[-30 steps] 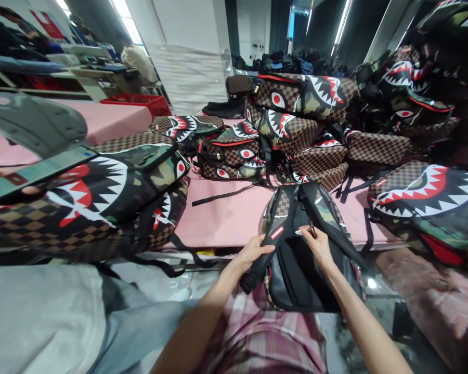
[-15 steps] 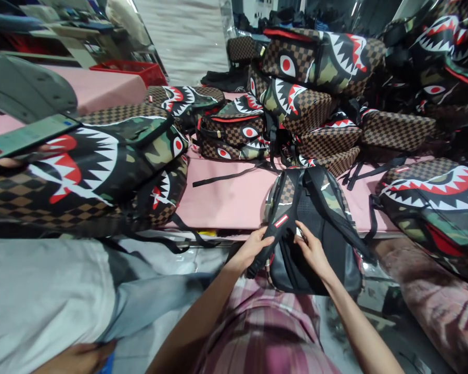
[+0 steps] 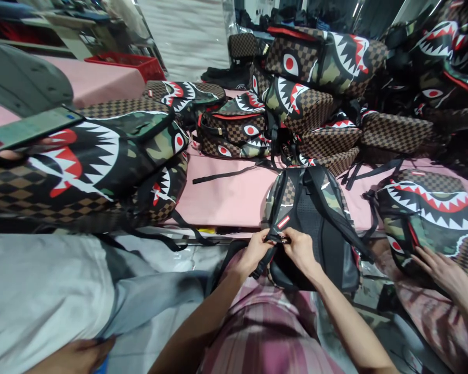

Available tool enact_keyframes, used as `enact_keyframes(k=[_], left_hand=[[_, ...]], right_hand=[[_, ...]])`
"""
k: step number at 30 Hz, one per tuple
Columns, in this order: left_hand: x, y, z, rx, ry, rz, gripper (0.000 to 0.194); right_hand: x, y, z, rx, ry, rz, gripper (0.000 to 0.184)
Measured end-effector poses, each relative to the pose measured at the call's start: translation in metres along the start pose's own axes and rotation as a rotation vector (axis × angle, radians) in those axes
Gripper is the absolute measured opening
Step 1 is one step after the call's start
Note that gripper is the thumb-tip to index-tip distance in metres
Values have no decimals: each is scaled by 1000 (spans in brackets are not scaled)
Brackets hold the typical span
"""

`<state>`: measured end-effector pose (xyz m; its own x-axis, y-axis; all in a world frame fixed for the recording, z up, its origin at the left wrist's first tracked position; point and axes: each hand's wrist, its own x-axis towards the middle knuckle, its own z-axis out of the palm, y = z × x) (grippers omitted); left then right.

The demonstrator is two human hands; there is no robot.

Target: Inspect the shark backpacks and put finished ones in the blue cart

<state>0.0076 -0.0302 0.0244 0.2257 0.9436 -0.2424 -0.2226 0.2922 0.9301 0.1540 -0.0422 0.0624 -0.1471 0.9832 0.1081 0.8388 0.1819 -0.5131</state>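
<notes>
A backpack (image 3: pixel 308 210) lies before me with its black padded back and straps facing up, its lower end over the table's edge near my lap. My left hand (image 3: pixel 257 250) is closed on its left shoulder strap (image 3: pixel 291 209), just below a red label (image 3: pixel 283 222). The strap is folded up there between my fingers. Close beside it, my right hand (image 3: pixel 299 250) is pinched round a small dark metal tool (image 3: pixel 284 239) that looks like thread snips, held against the strap. My fingers hide most of the tool.
The pink table (image 3: pixel 222 200) bears several shark-mouth backpacks (image 3: pixel 296 106) stacked behind. At left, a person holds a phone (image 3: pixel 31 132) over a backpack (image 3: pixel 140 150). At right, another person's hand (image 3: pixel 440 267) rests on a backpack (image 3: pixel 429 208). A red crate (image 3: pixel 140 65) stands behind.
My right hand has moved left and down from the back panel to the strap, meeting my left hand, which now bunches the strap. The right-hand backpack has been turned by the person there.
</notes>
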Motion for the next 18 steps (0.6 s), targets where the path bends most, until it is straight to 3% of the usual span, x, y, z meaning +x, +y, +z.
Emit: enact_keyframes(k=[6, 12, 15, 18], left_hand=[[-1, 10, -2, 10, -13, -67, 24], [-3, 12, -3, -112, -44, -134, 33], [-3, 14, -1, -154, -58, -138, 36], [-2, 16, 1, -168, -59, -110, 33]], right_hand=[[7, 22, -12, 477, 192, 156, 22], [16, 34, -9, 505, 276, 141, 20], [11, 32, -2, 487, 204, -24, 15], [11, 28, 3, 369, 79, -260, 26]])
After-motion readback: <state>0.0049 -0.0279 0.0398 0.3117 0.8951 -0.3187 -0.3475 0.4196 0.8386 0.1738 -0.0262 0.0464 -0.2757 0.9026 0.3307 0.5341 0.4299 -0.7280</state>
